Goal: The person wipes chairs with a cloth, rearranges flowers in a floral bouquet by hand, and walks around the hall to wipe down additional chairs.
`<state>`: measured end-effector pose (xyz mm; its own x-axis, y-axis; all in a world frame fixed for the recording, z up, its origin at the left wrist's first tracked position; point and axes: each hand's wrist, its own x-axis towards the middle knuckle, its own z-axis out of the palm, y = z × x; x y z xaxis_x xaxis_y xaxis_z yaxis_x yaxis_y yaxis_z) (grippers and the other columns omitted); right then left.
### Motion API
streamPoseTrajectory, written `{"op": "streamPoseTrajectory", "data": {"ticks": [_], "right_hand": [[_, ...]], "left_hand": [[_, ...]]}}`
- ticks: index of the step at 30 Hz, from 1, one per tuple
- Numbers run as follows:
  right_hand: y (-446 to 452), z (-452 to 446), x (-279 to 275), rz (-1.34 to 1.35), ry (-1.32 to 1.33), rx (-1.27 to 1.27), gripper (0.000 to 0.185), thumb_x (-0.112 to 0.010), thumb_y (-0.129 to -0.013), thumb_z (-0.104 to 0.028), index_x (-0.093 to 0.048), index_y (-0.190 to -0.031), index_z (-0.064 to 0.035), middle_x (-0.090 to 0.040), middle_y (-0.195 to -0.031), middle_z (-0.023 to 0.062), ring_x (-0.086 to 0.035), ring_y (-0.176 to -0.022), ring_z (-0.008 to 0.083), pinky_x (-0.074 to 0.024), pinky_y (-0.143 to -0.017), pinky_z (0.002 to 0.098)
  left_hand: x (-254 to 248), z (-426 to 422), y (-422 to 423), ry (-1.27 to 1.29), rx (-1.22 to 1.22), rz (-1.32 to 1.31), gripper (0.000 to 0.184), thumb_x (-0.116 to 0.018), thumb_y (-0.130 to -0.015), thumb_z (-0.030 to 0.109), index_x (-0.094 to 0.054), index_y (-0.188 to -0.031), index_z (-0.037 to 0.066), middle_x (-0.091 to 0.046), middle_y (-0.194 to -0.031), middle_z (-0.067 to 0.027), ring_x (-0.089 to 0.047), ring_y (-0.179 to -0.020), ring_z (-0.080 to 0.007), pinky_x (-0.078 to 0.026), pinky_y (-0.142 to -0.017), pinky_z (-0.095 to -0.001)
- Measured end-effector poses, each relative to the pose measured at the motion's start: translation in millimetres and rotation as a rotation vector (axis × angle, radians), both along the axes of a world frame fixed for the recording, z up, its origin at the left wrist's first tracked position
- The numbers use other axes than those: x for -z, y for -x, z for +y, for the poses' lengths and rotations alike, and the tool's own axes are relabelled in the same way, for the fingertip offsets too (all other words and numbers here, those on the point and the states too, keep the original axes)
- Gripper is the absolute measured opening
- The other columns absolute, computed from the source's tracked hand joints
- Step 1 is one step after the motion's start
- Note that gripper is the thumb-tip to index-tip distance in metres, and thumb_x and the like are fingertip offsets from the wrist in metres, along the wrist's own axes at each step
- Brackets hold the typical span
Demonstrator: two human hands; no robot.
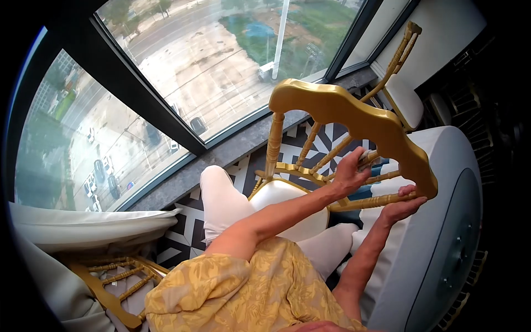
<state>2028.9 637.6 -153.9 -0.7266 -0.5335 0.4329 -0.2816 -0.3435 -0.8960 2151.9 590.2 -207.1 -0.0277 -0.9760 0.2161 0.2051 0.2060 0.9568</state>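
A gold chair point(337, 105) with a scalloped top rail and turned spindles stands in front of me, its backrest toward me and its white seat point(285, 202) beyond my knees. My left hand point(351, 174) is closed around one of the spindles, with something whitish, perhaps a cloth, showing between the fingers. Lower down on the right, my right hand point(402, 205) grips the corner where the outer post meets the top rail.
A round table with a white cloth point(387, 282) and a dark glass top point(448, 254) is at the right. Another gold chair point(401, 91) stands behind, and one more point(119, 290) lies at lower left beside a curtain point(88, 229). Tall windows point(221, 61) span the front.
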Motion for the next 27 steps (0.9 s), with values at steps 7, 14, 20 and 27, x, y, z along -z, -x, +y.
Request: {"op": "streamPoseTrajectory", "data": {"ticks": [7,14,20,27], "right_hand": [[1,0,1,0.014,0.003,-0.01,0.053,-0.02,-0.102,-0.049,-0.043,-0.079,-0.0075,-0.039,-0.069,0.0017,-0.036,-0.062,0.0137,-0.0353,-0.061,0.0283],[-3,1,0,0.008,-0.018,0.011,0.052,-0.019,-0.102,-0.047,-0.044,-0.08,-0.007,-0.04,-0.07,0.0028,-0.038,-0.064,0.0151,-0.037,-0.064,0.0294],[-3,-1,0,0.026,0.005,-0.013,0.051,-0.019,-0.102,-0.047,-0.046,-0.085,-0.0069,-0.041,-0.071,0.0032,-0.038,-0.065,0.0144,-0.0373,-0.064,0.0287],[-1,-4,2,0.047,-0.017,-0.028,0.051,-0.02,-0.101,-0.048,-0.045,-0.078,-0.0096,-0.038,-0.068,0.0013,-0.036,-0.062,0.0125,-0.0363,-0.061,0.0278]], "left_hand": [[58,9,-13,0.087,0.003,-0.348,0.024,-0.059,-0.073,0.004,-0.045,-0.092,0.006,-0.053,-0.082,-0.0191,-0.054,-0.081,-0.0421,-0.042,-0.069,-0.049],[140,28,-61,0.037,0.214,-0.11,0.034,-0.044,-0.083,-0.011,-0.052,-0.113,0.002,-0.058,-0.1,-0.0171,-0.058,-0.095,-0.0306,-0.045,-0.086,-0.0338],[111,66,-106,-0.201,0.294,-0.036,0.044,-0.041,-0.085,-0.009,-0.053,-0.125,0.002,-0.06,-0.113,-0.0111,-0.057,-0.105,-0.0207,-0.042,-0.093,-0.0263],[109,102,-219,-0.862,-0.285,0.705,0.044,-0.043,-0.077,-0.007,-0.045,-0.12,-0.007,-0.06,-0.108,-0.0138,-0.061,-0.1,-0.0194,-0.052,-0.089,-0.0311]]}}
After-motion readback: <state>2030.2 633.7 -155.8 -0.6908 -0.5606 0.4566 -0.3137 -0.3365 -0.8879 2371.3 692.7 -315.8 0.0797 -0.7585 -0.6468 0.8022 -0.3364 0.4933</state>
